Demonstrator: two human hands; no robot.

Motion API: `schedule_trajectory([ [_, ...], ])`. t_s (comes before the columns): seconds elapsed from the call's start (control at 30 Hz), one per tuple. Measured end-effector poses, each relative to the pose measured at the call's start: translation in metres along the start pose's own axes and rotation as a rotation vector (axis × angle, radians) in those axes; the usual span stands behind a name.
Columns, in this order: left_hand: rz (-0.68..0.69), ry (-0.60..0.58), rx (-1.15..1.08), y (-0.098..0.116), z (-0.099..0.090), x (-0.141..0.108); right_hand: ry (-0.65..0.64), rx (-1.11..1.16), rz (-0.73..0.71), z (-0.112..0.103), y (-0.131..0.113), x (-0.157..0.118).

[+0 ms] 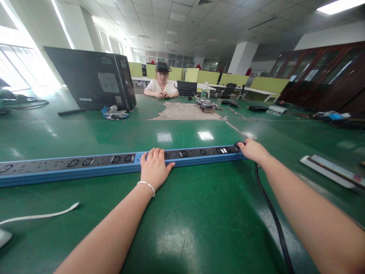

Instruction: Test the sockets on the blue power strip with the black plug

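A long blue power strip with a black socket face lies across the green table in the head view. My left hand is closed over its middle, fingers across the top and thumb along the near side. At the strip's right end, my right hand is closed on a black plug, much of which my fingers hide. A thick black cord runs down from beneath that hand towards the table's near edge. Whether the plug sits in a socket cannot be made out.
A black computer case stands at the back left beside gloves. Opposite sits a person with hands together. Brown cardboard bears small parts. A white cable lies front left, a white strip-shaped object at right.
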State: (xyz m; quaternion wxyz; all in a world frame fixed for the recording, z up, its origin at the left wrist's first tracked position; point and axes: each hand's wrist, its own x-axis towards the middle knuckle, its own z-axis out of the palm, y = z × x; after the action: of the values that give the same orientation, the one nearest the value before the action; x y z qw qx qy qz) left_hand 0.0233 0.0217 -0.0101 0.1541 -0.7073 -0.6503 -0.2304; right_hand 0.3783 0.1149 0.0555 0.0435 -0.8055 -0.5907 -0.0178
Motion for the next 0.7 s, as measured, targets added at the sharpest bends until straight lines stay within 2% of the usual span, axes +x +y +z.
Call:
schedule_trajectory([
  [0.4,0.002,0.000,0.005,-0.001,0.001,0.000,0.026,0.027,-0.041,0.003,0.008,-0.009],
  [0.7,0.005,-0.001,0.004,-0.001,0.001,0.000,-0.013,-0.008,-0.039,0.001,-0.002,-0.005],
])
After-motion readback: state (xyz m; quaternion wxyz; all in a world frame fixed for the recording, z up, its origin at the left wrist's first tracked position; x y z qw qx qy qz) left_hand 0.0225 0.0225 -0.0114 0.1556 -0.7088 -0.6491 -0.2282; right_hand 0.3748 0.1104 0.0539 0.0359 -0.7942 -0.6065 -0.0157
